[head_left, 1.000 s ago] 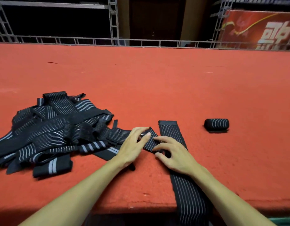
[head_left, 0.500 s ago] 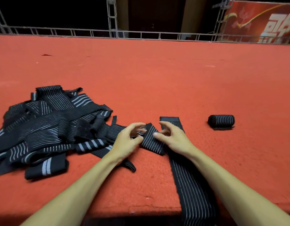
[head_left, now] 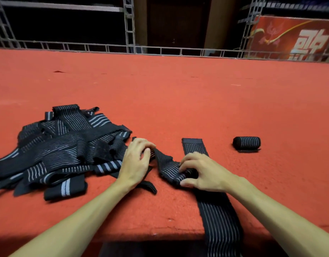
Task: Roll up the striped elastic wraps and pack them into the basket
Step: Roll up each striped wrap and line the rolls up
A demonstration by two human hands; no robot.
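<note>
step: start rolling wrap (head_left: 166, 163) on table (head_left: 178, 108), beside pile (head_left: 63, 149); right hand (head_left: 202, 171) pinches its near end, left hand (head_left: 135, 160) holds far part; next: curl end tight, keep even; one roll (head_left: 246, 143) done; no basket seen

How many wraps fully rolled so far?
1: rolled wrap on the red surface, right of the right hand, which grips a barely started wrap. The heap could hide more.

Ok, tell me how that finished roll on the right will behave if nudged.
The rolled wrap lies on its side as a cylinder, so a nudge would probably roll it. The fuzzy red surface likely slows that. Its loose tail underneath may catch or unwind.
</note>
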